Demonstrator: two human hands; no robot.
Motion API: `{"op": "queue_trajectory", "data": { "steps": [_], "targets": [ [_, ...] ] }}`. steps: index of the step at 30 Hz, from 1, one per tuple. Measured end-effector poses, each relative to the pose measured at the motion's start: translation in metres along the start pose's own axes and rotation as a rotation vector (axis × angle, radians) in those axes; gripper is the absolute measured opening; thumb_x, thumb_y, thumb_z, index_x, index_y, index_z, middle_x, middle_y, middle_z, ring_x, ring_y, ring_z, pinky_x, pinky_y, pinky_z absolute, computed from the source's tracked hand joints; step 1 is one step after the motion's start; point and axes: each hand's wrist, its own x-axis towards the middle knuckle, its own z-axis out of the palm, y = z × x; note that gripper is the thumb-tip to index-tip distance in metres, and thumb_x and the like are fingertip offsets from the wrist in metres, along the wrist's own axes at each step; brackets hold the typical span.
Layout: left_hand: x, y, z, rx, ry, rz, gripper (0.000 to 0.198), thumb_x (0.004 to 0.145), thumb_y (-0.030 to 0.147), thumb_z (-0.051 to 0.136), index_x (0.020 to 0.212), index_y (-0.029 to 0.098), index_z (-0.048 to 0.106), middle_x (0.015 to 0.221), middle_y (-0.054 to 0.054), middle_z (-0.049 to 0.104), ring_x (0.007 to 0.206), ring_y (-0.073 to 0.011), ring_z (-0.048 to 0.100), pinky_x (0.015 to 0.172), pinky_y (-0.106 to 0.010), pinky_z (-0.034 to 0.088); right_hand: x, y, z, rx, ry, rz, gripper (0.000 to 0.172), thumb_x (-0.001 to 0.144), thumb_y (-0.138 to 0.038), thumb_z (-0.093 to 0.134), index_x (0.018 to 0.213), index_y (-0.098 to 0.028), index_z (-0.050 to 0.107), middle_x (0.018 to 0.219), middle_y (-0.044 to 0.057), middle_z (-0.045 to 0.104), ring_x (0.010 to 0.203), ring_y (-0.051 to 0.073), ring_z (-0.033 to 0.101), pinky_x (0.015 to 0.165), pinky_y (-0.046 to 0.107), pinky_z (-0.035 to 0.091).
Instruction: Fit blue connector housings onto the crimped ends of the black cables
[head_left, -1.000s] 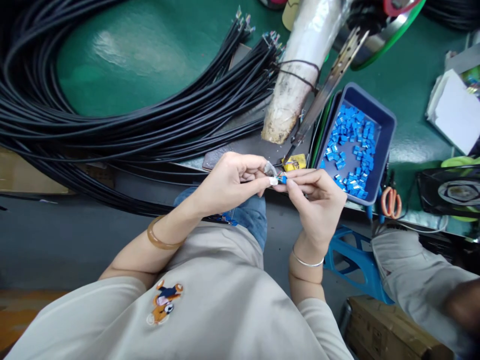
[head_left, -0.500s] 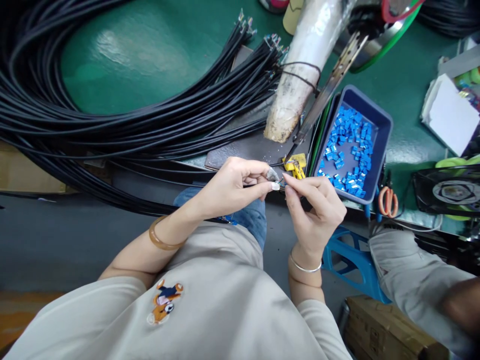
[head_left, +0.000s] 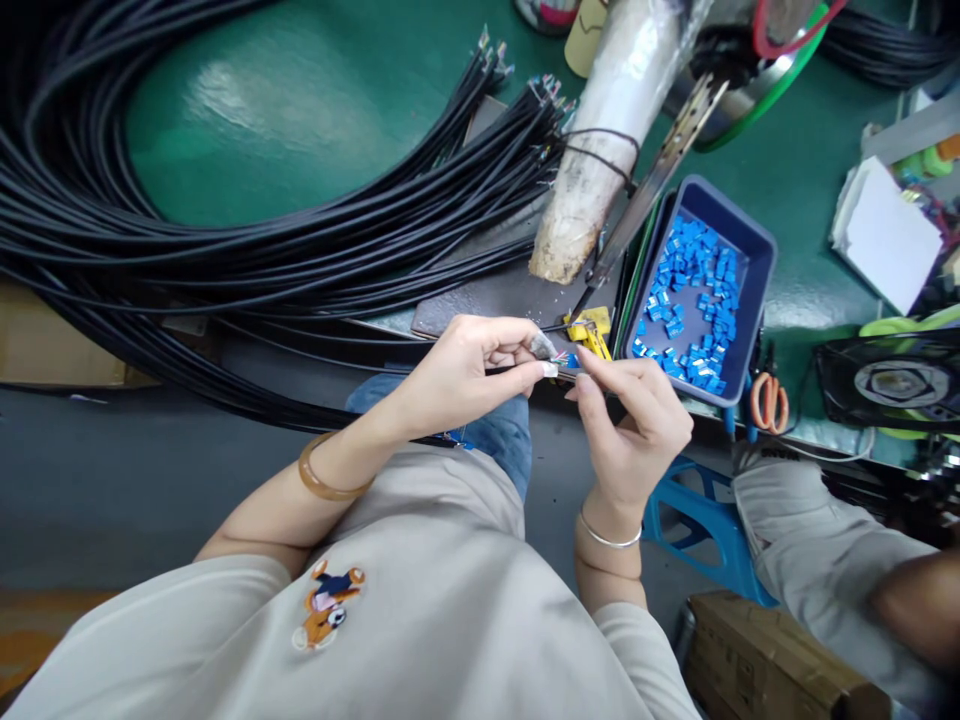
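Note:
My left hand (head_left: pixel 487 365) is closed, its thumb and a covered fingertip pinching the end of a black cable. Short coloured wires (head_left: pixel 560 357) stick out from that pinch toward the right. My right hand (head_left: pixel 626 405) pinches a small blue connector (head_left: pixel 573 361) against the wire ends, thumb and forefinger closed; most of its grip is hidden. Just beyond the fingertips sits a yellow block (head_left: pixel 592 330). A soldering iron (head_left: pixel 600 270) slants down from above, its dark tip close to the block.
Bundled black cables (head_left: pixel 300 245) cover the left bench. A whitish duct (head_left: pixel 589 190) hangs over the middle. On the right are a grey bin (head_left: pixel 763 260) of blue connectors, orange-handled scissors (head_left: pixel 769 403) and a fan (head_left: pixel 900 383). A person's leg (head_left: pixel 817 530) is beside a blue stool (head_left: pixel 701 520).
My right fingertips have shifted slightly right, and more of the blue connector and coloured wires shows between my hands. My left hand stays nearly still. The view has turned a little.

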Motion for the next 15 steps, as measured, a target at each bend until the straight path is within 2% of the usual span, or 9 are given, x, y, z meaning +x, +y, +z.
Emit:
{"op": "queue_trajectory", "data": {
  "steps": [3,15],
  "targets": [
    [0.0002,-0.0004,0.0001,-0.003,0.003,0.01,0.013,0.085,0.019,0.066,0.075,0.011,0.065,0.061,-0.001,0.063,0.053,-0.0059,0.051,0.05,-0.017,0.041,-0.0024,0.0009,0.0009,0.017,-0.051,0.009,0.034,0.09,-0.016,0.067,0.119,-0.033,0.071,0.081,-0.001,0.069,0.072,0.012,0.062,0.064,0.029,0.053],
    [-0.0018,-0.0015,0.0007,0.017,-0.041,0.046,0.011,0.083,0.017,0.067,0.074,0.011,0.069,0.06,0.0,0.062,0.053,-0.0065,0.051,0.05,-0.017,0.04,0.0019,0.0018,-0.0002,0.16,-0.092,0.1,0.025,0.09,-0.016,0.067,0.109,-0.029,0.075,0.079,-0.001,0.07,0.073,0.013,0.063,0.068,0.031,0.053]
  ]
}}
